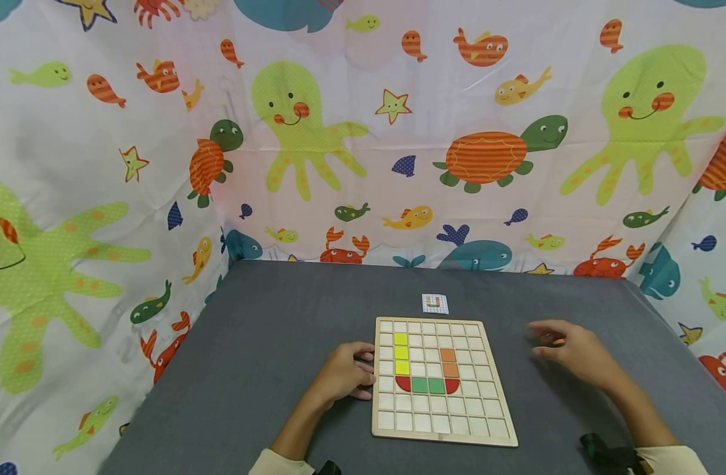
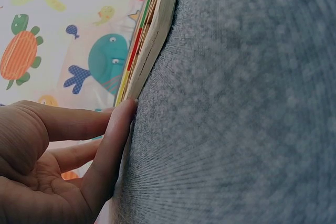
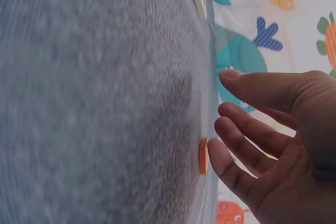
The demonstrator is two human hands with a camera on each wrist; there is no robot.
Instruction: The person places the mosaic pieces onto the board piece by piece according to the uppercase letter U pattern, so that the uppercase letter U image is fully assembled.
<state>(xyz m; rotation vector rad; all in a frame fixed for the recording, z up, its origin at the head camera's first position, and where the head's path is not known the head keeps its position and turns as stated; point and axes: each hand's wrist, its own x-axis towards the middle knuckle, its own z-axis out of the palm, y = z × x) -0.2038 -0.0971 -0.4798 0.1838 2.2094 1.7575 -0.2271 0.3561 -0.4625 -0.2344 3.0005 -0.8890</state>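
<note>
My left hand (image 1: 344, 373) is at the left edge of a wooden grid board (image 1: 422, 429), its fingertips touching the rim; in the left wrist view, its fairly straight fingers (image 2: 107, 156) meet the board's side (image 2: 152, 51). On the board, yellow tiles (image 1: 401, 352), red quarter-round tiles (image 1: 403, 383), green tiles (image 1: 428, 385) and orange tiles (image 1: 449, 363) form a U. To the right of the board, my right hand (image 1: 577, 353) hovers with loosely bent, parted fingers. Beside its fingertips, an orange tile (image 3: 203, 156) lies on the table, apparently not gripped.
Behind the board lies a small card (image 1: 435, 304) printed with a coloured U on a grid. A grey cloth (image 1: 292, 297) covers the table. A curtain (image 1: 363, 132) with sea animals hangs along the back and sides.
</note>
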